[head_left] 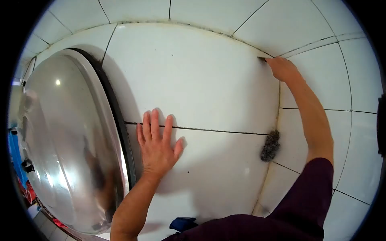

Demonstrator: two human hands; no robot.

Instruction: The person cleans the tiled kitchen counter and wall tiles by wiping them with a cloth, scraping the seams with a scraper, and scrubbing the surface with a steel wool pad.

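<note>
My left hand [156,146] lies flat on the white tiled surface [193,88], its fingers spread across a dark grout line, beside the big metal dome [72,140]. At the upper right corner, my right hand [283,69] is closed around a small dark flat tool [261,59], whose tip touches the surface close to the seam with the wall. Most of that tool is hidden by the fingers. A grey scouring pad [269,146] rests by the right-hand seam, below my right hand.
White wall tiles [315,88] rise along the right and far sides, with yellowish, stained seams. A dark blue object [183,224] lies at the near edge, by my body. Blue and red items show at the far left beyond the dome.
</note>
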